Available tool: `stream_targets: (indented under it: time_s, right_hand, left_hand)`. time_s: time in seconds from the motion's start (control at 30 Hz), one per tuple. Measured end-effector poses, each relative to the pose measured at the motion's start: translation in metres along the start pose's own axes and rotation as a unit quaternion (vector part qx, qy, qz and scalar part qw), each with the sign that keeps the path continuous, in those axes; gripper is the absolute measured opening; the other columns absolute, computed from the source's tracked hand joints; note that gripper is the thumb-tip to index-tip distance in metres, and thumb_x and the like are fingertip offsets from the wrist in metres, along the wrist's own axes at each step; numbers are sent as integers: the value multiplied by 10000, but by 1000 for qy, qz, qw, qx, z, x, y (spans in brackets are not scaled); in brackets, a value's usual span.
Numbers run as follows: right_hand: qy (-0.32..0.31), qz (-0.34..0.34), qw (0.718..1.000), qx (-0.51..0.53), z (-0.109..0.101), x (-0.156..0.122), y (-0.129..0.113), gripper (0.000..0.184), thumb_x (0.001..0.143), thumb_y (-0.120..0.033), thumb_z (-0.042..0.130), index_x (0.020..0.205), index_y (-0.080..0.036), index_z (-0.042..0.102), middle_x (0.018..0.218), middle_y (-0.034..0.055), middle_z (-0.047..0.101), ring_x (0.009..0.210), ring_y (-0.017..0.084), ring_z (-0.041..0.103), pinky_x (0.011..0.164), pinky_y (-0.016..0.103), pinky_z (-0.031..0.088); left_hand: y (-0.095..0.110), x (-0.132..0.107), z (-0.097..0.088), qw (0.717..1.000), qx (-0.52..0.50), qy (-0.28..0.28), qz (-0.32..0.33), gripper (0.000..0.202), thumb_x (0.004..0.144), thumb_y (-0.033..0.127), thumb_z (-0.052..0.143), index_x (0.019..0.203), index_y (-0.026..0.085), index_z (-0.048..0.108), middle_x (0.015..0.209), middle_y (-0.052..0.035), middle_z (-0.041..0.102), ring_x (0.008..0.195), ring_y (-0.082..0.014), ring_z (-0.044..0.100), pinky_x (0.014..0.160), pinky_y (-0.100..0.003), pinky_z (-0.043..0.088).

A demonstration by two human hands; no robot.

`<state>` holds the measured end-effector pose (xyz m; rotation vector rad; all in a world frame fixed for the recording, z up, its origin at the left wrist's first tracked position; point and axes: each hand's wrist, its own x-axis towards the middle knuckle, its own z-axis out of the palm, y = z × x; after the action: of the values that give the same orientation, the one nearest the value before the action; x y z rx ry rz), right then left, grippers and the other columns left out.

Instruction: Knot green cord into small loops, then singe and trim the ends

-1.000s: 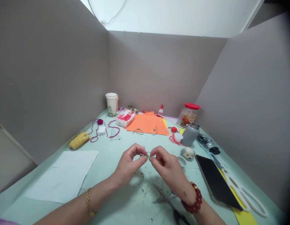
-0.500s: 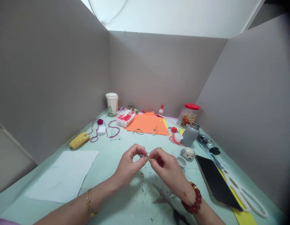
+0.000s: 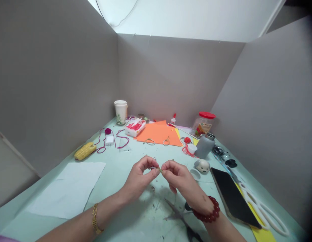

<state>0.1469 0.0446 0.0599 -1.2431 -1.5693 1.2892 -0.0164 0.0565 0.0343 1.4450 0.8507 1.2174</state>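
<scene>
My left hand (image 3: 139, 176) is closed in a pinch between thumb and forefinger over the middle of the table. Its fingertips hold a small, thin, gold-green piece (image 3: 159, 169), too tiny to name for certain. From the right, my right hand (image 3: 182, 178) pinches the other end of that piece, its fingertips almost touching the left ones. Below my right hand, dark-handled scissors (image 3: 179, 216) lie with their blades apart. Little beads and scraps (image 3: 152, 188) are scattered on the tabletop under my hands.
Orange paper (image 3: 158, 131) with two gold rings (image 3: 166, 141) lies behind my hands. On the right are a grey bottle (image 3: 205, 146), a dog-shaped figure (image 3: 202, 165), a phone (image 3: 234, 196) and white scissors (image 3: 262, 210). A white sheet (image 3: 70, 188) and corn (image 3: 85, 150) lie left.
My right hand has turned slightly and its lower fingers have loosened downward, while its thumb and forefinger keep the pinch. My left hand has barely moved.
</scene>
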Motion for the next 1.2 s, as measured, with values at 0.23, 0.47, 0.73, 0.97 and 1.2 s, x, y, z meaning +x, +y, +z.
stream_targets:
  time_s: [0.23, 0.47, 0.73, 0.97, 1.2]
  right_hand:
    - [-18, 19, 997, 79, 0, 0, 2, 176, 795, -351, 588, 751, -188, 540, 482, -100, 308, 420, 61, 273, 386, 178, 326]
    - [-36, 42, 988, 141, -1, 0, 3, 198, 782, -355, 609, 728, -184, 525, 485, -101, 310, 423, 58, 215, 368, 171, 279]
    - [-40, 42, 988, 145, -1, 0, 3, 208, 793, -350, 605, 716, -179, 515, 507, -94, 337, 426, 54, 225, 362, 166, 275]
    - [-49, 40, 987, 145, -2, 2, 5, 192, 818, -312, 570, 699, -178, 501, 511, -89, 352, 423, 52, 228, 359, 163, 275]
    - [-48, 38, 988, 139, -2, 1, 6, 201, 821, -316, 576, 696, -178, 499, 515, -86, 363, 427, 53, 241, 364, 164, 284]
  left_hand:
    - [0, 0, -1, 1000, 17, -13, -5, 108, 798, 281, 612, 803, 176, 588, 770, -1, 562, 762, -139, 497, 721, -244, 400]
    - [0, 0, -1, 999, 35, -20, -17, 135, 804, 308, 597, 785, 175, 588, 760, -6, 570, 757, -146, 504, 718, -242, 404]
    - [3, -1, -2, 991, 130, -21, 21, 116, 833, 289, 549, 786, 187, 577, 738, 6, 571, 722, -145, 526, 707, -249, 407]
    - [3, -2, -2, 973, 215, -18, 80, 90, 839, 217, 518, 766, 187, 562, 727, 8, 571, 718, -142, 534, 717, -252, 396]
    - [4, -3, -1, 975, 209, -30, 62, 82, 844, 202, 500, 777, 186, 544, 736, 16, 555, 714, -130, 521, 677, -230, 400]
